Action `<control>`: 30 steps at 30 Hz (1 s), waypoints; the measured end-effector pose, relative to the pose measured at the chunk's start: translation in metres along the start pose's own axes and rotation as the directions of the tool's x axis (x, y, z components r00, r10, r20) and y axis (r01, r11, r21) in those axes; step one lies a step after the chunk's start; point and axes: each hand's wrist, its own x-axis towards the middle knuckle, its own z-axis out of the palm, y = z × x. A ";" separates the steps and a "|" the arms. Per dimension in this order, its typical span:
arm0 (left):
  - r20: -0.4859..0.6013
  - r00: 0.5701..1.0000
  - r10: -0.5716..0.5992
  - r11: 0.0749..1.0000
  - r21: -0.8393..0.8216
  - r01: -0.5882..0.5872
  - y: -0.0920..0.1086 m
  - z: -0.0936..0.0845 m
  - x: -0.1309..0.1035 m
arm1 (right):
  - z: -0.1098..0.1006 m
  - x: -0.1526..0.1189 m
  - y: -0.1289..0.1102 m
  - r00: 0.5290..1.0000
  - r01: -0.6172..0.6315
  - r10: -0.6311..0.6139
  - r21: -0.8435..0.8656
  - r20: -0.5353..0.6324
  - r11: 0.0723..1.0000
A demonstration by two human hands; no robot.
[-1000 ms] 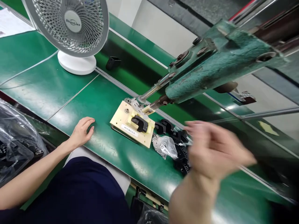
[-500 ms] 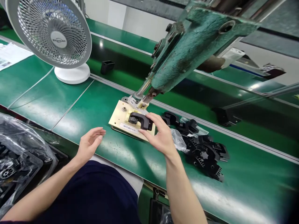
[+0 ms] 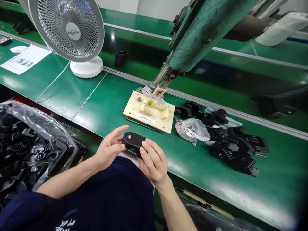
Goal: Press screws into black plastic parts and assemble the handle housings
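Note:
A black plastic part (image 3: 135, 140) with a screw at its rounded left end is held in front of my body, near the table edge. My right hand (image 3: 154, 160) grips its right end. My left hand (image 3: 109, 148) has thumb and fingers round the left end, touching it. Beyond my hands lies the cream fixture plate (image 3: 130, 110) with a white label (image 3: 144, 118); its yellow raised blocks (image 3: 166, 113) hold no part. Above the plate's back edge reaches the tip of a green machine arm (image 3: 192, 48).
To the right of the plate lie a clear plastic bag (image 3: 192, 130) and a heap of black parts (image 3: 231, 147). A fan (image 3: 86, 68) and papers (image 3: 26, 59) stand and lie at the left. A plastic-lined bin of black parts (image 3: 21, 144) is at lower left.
My right hand has lifted the black part off the fixture plate and brought it toward my body. My left hand has come to its left end. The camera view has shifted.

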 end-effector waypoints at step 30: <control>0.036 0.987 0.155 0.910 0.385 -0.157 -0.035 -0.031 0.001 | 0.048 0.020 -0.022 0.345 -0.695 0.608 0.630 0.715 -0.346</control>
